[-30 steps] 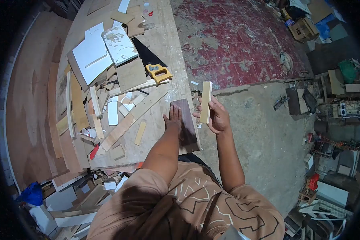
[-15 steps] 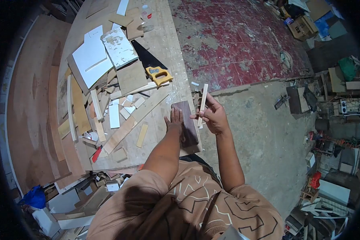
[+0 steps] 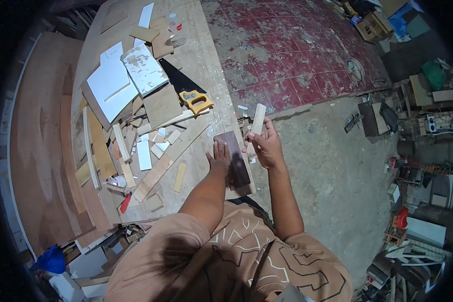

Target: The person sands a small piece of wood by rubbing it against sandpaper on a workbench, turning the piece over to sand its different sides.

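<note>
Right grip [image 3: 268, 149] pinched one strip [image 3: 258, 120], left grip [image 3: 219, 154] lay spread on one dark board [image 3: 240, 170], one saw [image 3: 182, 81] lay at eleven o'clock

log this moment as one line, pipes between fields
left hand: resting on dark board | right hand: holding light wood strip | yellow-handled saw: lying on bench
</note>
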`<state>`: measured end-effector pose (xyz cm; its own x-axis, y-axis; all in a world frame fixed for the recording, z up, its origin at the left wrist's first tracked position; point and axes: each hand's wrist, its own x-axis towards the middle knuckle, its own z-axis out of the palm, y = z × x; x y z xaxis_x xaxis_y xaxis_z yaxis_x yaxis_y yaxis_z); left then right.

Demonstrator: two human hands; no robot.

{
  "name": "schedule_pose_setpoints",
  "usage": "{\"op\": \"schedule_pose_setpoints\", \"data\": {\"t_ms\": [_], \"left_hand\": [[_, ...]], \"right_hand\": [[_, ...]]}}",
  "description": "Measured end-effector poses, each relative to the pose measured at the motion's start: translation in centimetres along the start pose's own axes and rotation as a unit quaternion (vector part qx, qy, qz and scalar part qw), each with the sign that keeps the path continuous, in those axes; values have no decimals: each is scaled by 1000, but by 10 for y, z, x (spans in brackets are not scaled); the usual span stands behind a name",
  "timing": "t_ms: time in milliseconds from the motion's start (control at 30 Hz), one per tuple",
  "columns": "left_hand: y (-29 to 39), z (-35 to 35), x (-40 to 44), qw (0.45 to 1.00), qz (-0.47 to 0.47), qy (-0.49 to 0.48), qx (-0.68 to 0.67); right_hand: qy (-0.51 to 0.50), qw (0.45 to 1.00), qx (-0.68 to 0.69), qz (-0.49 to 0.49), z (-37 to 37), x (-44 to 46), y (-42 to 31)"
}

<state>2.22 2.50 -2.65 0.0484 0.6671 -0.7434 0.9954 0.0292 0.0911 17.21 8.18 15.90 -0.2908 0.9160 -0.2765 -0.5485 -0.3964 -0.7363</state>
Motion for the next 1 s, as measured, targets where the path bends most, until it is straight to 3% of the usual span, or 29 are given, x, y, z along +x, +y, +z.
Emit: {"op": "schedule_pose_setpoints", "data": {"t_ms": [200,533,900,1000], "left_hand": [[3,-12,-12,1000,-10,-20,-19],[-9,16,13,1000,4,14,2],[-12,25,19,998,14,-31,44],[-7,0,-3,999,20,-41,27]], "right_hand": [[54,999,6,4,0,1,3],[24,997,11,66,0,13,17],[-2,1000,19,2,-1,19,24],[22,999,-40,-11,-2,15,28]]}}
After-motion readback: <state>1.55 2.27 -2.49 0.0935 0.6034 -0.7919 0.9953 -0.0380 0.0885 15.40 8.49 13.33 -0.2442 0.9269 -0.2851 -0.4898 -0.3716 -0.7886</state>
